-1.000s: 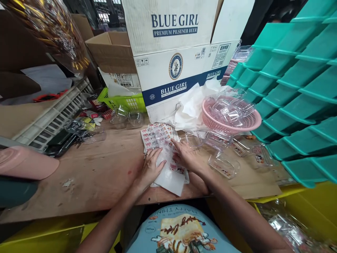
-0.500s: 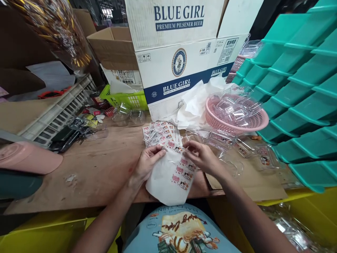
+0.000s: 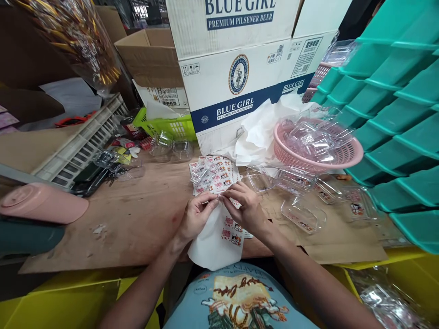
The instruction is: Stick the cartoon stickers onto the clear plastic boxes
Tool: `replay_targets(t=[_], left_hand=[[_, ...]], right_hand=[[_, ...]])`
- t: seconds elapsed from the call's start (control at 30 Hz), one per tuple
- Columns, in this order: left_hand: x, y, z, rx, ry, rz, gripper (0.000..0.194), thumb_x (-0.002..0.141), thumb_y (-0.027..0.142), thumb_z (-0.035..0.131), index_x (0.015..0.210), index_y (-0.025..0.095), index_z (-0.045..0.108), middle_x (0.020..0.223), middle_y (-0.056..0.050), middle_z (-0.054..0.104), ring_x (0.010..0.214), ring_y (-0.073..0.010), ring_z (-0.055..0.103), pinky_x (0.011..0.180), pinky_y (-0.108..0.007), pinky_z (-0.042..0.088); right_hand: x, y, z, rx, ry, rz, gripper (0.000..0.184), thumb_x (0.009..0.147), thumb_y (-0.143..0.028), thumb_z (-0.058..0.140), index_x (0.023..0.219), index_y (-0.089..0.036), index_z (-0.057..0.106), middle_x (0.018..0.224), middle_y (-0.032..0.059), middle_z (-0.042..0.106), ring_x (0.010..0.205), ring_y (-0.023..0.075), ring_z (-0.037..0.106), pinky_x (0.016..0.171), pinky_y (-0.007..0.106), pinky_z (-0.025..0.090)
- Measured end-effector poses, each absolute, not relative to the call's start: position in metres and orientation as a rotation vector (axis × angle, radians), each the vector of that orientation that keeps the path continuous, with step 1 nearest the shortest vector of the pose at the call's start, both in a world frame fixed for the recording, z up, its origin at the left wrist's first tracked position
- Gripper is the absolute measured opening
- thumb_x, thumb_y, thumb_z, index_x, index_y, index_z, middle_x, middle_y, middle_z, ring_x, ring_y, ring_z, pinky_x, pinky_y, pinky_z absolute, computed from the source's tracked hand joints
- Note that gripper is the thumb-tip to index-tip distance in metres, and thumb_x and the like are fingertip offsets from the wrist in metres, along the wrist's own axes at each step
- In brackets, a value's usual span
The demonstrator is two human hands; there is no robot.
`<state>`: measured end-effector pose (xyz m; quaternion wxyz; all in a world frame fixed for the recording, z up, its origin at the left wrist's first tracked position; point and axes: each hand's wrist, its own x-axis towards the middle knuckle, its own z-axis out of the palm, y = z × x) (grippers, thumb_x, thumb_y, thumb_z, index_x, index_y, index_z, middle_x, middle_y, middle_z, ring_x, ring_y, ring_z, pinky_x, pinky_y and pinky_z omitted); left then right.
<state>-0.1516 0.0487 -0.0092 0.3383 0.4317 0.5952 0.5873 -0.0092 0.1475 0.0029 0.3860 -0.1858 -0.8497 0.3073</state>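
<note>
Between both hands hangs a white sticker sheet (image 3: 209, 244) with pink and cat prints down its right side. My left hand (image 3: 197, 214) pinches its upper edge between thumb and forefinger. Close beside it, my right hand (image 3: 245, 208) is closed in a pinch at the same top edge; whether a single sticker is between those fingertips is too small to tell. Beyond the hands lie more printed sticker sheets (image 3: 224, 170), with small clear plastic pieces (image 3: 203, 176) on top. A clear plastic box (image 3: 303, 214) bearing a cat sticker lies right of my right hand.
A pink basket (image 3: 318, 157) of clear plastic boxes stands back right, before stacked green bins (image 3: 404, 109). A white carton (image 3: 254, 87) closes off the back. A pink tumbler (image 3: 44, 203) lies at left. Yellow bins (image 3: 61, 301) sit below the table's front edge.
My right hand has moved left along the sheet until it is beside my left hand's fingertips. The sheet's top edge is now bunched between them. The view has shifted slightly.
</note>
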Motion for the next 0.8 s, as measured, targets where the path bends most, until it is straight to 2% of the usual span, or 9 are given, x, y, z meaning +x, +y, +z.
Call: replay_targets(t=[0.1, 0.2, 0.27, 0.37, 0.47, 0.57, 0.63, 0.73, 0.8], left_hand=[[-0.154, 0.051, -0.019, 1.095, 1.518, 1.498, 0.019, 0.084, 0.034, 0.069, 0.092, 0.018, 0.076, 0.090, -0.005, 0.071, 0.085, -0.0172, 0.063, 0.079, -0.026, 0.051], [-0.162, 0.053, -0.031, 1.143, 1.632, 1.490, 0.019, 0.086, 0.032, 0.066, 0.090, 0.016, 0.075, 0.090, -0.006, 0.069, 0.084, -0.0178, 0.063, 0.078, -0.028, 0.052], [-0.165, 0.053, -0.034, 1.282, 1.853, 1.505, 0.019, 0.086, 0.030, 0.064, 0.097, 0.017, 0.074, 0.098, -0.008, 0.068, 0.093, -0.0212, 0.063, 0.088, -0.034, 0.051], [-0.156, 0.051, -0.023, 1.501, 2.040, 1.500, 0.029, 0.089, 0.031, 0.061, 0.113, 0.020, 0.071, 0.115, -0.011, 0.062, 0.115, -0.0261, 0.057, 0.105, -0.042, 0.043], [-0.133, 0.052, 0.001, 1.406, 1.747, 1.505, 0.035, 0.094, 0.044, 0.055, 0.114, 0.020, 0.071, 0.121, -0.011, 0.061, 0.122, -0.0256, 0.055, 0.109, -0.040, 0.040], [-0.116, 0.059, 0.017, 0.999, 1.270, 1.581, 0.055, 0.096, 0.060, 0.040, 0.110, 0.017, 0.072, 0.121, -0.012, 0.066, 0.122, -0.0256, 0.057, 0.108, -0.039, 0.041], [-0.115, 0.064, 0.018, 0.735, 1.061, 1.656, 0.058, 0.094, 0.063, 0.042, 0.106, 0.014, 0.072, 0.117, -0.013, 0.070, 0.120, -0.0258, 0.059, 0.108, -0.040, 0.042], [-0.117, 0.065, 0.013, 0.521, 0.950, 1.771, 0.048, 0.090, 0.058, 0.056, 0.104, 0.015, 0.073, 0.118, -0.012, 0.071, 0.122, -0.0246, 0.058, 0.110, -0.040, 0.039], [-0.116, 0.062, 0.012, 0.514, 0.920, 1.796, 0.047, 0.090, 0.056, 0.057, 0.106, 0.015, 0.073, 0.120, -0.012, 0.070, 0.124, -0.0258, 0.057, 0.112, -0.042, 0.037]], right_hand=[[-0.010, 0.153, -0.001, -0.614, -1.948, 1.012, 0.020, 0.088, -0.028, 0.065, 0.070, -0.018, 0.065, 0.068, 0.0022, 0.063, 0.065, 0.0163, 0.058, 0.065, 0.030, 0.047], [-0.004, 0.163, 0.001, -0.728, -1.799, 1.040, 0.022, 0.093, -0.031, 0.057, 0.077, -0.018, 0.062, 0.069, 0.0018, 0.063, 0.062, 0.0151, 0.058, 0.059, 0.028, 0.047], [0.003, 0.170, 0.007, -0.778, -1.708, 0.974, 0.020, 0.095, -0.032, 0.054, 0.081, -0.019, 0.061, 0.074, 0.0028, 0.062, 0.067, 0.0161, 0.059, 0.062, 0.029, 0.048], [0.009, 0.172, 0.015, -0.732, -1.720, 0.680, 0.012, 0.092, -0.026, 0.060, 0.082, -0.021, 0.061, 0.079, 0.0036, 0.062, 0.075, 0.0185, 0.059, 0.072, 0.035, 0.049], [0.006, 0.163, 0.016, -0.568, -1.906, 0.401, 0.007, 0.089, -0.017, 0.061, 0.085, -0.022, 0.063, 0.079, 0.0039, 0.065, 0.076, 0.0200, 0.058, 0.079, 0.040, 0.048], [0.004, 0.150, 0.011, -0.444, -2.133, 0.294, 0.013, 0.090, -0.014, 0.059, 0.097, -0.022, 0.066, 0.085, 0.0059, 0.068, 0.083, 0.0222, 0.059, 0.091, 0.048, 0.046], [0.007, 0.145, 0.009, -0.388, -2.206, 0.367, 0.020, 0.091, -0.017, 0.061, 0.109, -0.022, 0.067, 0.095, 0.0078, 0.069, 0.092, 0.0238, 0.059, 0.096, 0.051, 0.044], [0.013, 0.146, 0.008, -0.488, -2.033, 0.718, 0.034, 0.091, -0.024, 0.064, 0.125, -0.023, 0.063, 0.108, 0.0094, 0.066, 0.101, 0.0236, 0.060, 0.091, 0.044, 0.048], [0.015, 0.151, 0.008, -0.623, -1.829, 1.030, 0.030, 0.090, -0.030, 0.067, 0.119, -0.022, 0.067, 0.104, 0.0080, 0.065, 0.096, 0.0214, 0.062, 0.083, 0.038, 0.051]])
